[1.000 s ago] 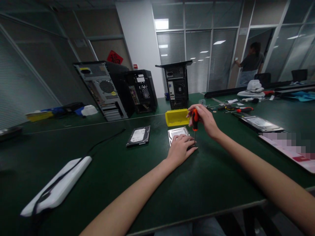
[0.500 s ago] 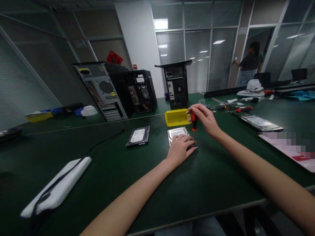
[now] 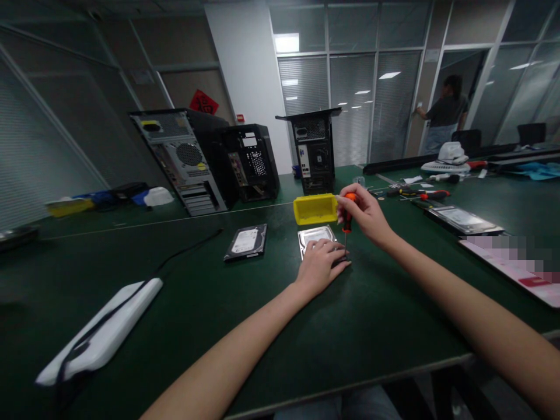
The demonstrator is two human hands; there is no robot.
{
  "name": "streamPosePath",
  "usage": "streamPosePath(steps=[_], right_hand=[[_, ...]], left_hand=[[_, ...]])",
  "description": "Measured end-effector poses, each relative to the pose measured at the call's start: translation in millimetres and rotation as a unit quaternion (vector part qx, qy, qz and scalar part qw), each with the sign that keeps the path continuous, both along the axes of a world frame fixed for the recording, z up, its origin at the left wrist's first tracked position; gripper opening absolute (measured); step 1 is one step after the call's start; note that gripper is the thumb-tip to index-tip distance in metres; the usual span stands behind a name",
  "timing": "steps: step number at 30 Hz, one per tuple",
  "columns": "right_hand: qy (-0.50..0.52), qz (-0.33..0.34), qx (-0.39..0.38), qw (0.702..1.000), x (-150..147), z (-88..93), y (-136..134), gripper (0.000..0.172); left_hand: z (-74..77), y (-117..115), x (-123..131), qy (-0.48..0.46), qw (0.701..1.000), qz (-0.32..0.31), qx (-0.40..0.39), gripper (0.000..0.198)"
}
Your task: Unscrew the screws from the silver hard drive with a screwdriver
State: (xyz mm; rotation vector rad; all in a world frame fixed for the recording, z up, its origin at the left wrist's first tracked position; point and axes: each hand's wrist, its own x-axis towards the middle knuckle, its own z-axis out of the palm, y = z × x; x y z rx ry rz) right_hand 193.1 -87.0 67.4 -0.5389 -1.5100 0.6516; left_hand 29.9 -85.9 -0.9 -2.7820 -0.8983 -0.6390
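Note:
A silver hard drive (image 3: 314,235) lies on the green table in front of me. My left hand (image 3: 321,265) rests flat on its near end, fingers spread, pressing it down. My right hand (image 3: 365,214) is closed round the orange and black handle of a screwdriver (image 3: 347,220) that stands upright, its tip down at the drive's near right corner beside my left fingers. A yellow plastic bin (image 3: 314,209) sits just behind the drive.
A second hard drive (image 3: 247,241) lies to the left. Three open computer towers (image 3: 188,160) stand at the back. A white power strip (image 3: 102,332) with a black cable lies near left. Tools (image 3: 422,194) and another drive (image 3: 464,219) lie right. A person (image 3: 441,116) stands at a far door.
My right hand has shifted its fingers round the screwdriver handle, which shows a different side. My left hand stays on the drive.

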Motion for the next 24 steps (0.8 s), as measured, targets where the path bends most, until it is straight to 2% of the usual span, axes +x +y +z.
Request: streamPosePath(steps=[4,18,24], right_hand=[[-0.003,-0.018,-0.007,1.000,-0.4,-1.3,0.0,0.017],[0.024,0.033,-0.035,0.999,3.8,-3.6,2.3,0.035],[0.011,0.029,-0.032,0.999,3.7,-3.1,1.6,0.028]], left_hand=[[-0.2,0.3,0.1,-0.001,1.000,-0.002,0.000,0.026],[0.1,-0.1,0.3,-0.002,1.000,-0.002,0.001,0.025],[-0.3,0.2,0.2,-0.003,1.000,-0.005,-0.001,0.026]])
